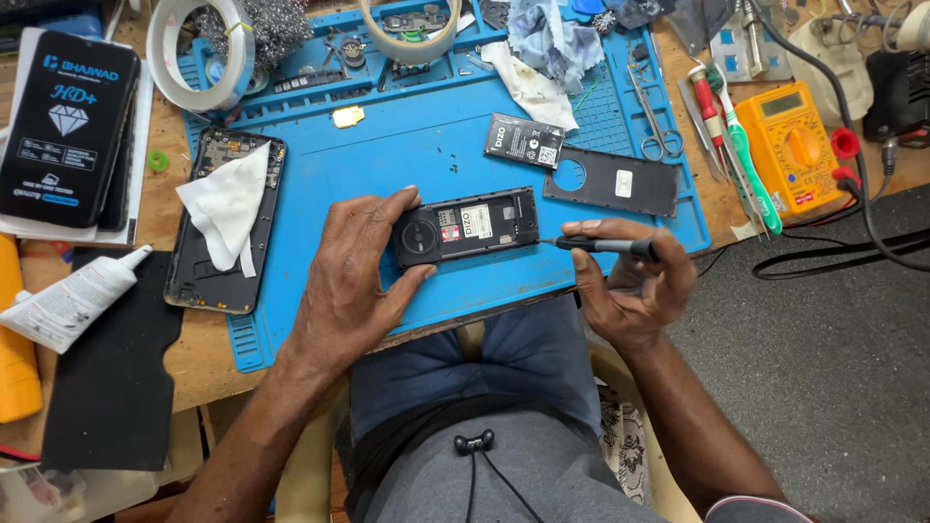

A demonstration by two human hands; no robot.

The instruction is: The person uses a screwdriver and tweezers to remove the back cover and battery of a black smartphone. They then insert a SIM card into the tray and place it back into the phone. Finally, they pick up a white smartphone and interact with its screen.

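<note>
Two hands work over a blue mat [426, 155]. Left hand [354, 281] fingers are clamped around one end of an opened black phone [467, 226] lying on the mat's near edge. Right hand [630, 286] fingers pinch a slim screwdriver [601, 245], its tip touching the phone's other end. Just beyond lie a battery [524, 140] and back cover [612, 181].

Phone [465, 228] w/ back off was matt black plastic, tho its round part looked a bit glossy. Mat [407, 165] was smooth blue rubbery stuff, matt. Counter [199, 358] was bare worn wood. Scissors [657, 131] were shiny metal, tissue [228, 203] was soft crumpled paper.
</note>
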